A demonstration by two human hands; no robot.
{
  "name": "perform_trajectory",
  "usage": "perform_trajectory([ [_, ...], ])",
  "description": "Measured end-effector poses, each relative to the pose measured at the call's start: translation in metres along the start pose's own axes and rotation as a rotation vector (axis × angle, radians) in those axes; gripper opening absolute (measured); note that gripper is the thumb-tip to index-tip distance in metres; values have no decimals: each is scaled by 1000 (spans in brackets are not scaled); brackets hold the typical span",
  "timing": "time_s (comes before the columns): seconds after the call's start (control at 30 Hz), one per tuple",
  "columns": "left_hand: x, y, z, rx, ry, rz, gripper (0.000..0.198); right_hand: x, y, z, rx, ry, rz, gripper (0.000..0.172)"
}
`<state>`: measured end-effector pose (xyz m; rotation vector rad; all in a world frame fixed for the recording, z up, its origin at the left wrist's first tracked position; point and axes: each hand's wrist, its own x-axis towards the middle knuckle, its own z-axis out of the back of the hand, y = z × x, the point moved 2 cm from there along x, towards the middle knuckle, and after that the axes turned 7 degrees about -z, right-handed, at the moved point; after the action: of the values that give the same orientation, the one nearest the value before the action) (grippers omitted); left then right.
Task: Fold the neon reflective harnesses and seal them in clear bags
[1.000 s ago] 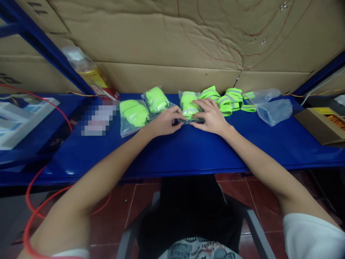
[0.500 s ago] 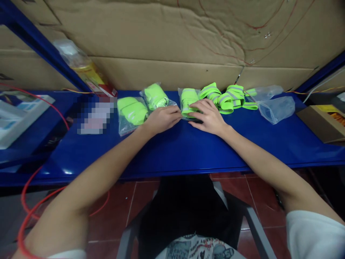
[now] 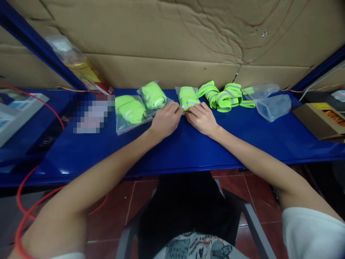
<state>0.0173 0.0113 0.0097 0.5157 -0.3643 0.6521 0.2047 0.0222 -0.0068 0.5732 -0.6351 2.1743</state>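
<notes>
A clear plastic bag with a folded neon-yellow reflective strap (image 3: 188,95) inside lies at the middle of the blue shelf. Both hands pinch the near edge of this bag. My left hand (image 3: 167,118) has its fingers closed at the bag's left corner. Close beside it, my right hand (image 3: 201,118) is closed on the same edge, its knuckles over the lower part of the strap. Left of my hands lie two more clear bags, a farther bagged strap (image 3: 153,95) and a nearer bagged strap (image 3: 130,109). Loose reflective straps (image 3: 223,96) lie to the right, unbagged.
Clear plastic bags (image 3: 274,107) rest right of the loose straps. An open cardboard box (image 3: 314,120) stands at the right end. A bottle (image 3: 81,68) leans at the back left, near a blurred-out patch (image 3: 93,116). A red cable (image 3: 23,201) hangs at the left.
My right hand has gone from spread fingers over the bagged strap to a closed grip at the bag's near edge. The left hand has shifted slightly, close to the right.
</notes>
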Motion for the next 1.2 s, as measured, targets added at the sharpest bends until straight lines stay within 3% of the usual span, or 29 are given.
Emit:
perform_trajectory([
  [0.33,6,-9,-2,37,94,81,27,2,2,2,-19,68,-81,38],
  [0.57,6,-15,7,20,109,107,27,1,3,0,-14,63,-35,40],
  [0.8,8,-16,2,-60,187,148,27,3,4,4,-6,93,-27,42],
  [1.03,2,-10,-2,-48,132,117,27,1,1,6,69,118,-102,37],
  [1.2,1,-11,-5,-33,94,104,27,1,0,3,29,123,-61,42],
])
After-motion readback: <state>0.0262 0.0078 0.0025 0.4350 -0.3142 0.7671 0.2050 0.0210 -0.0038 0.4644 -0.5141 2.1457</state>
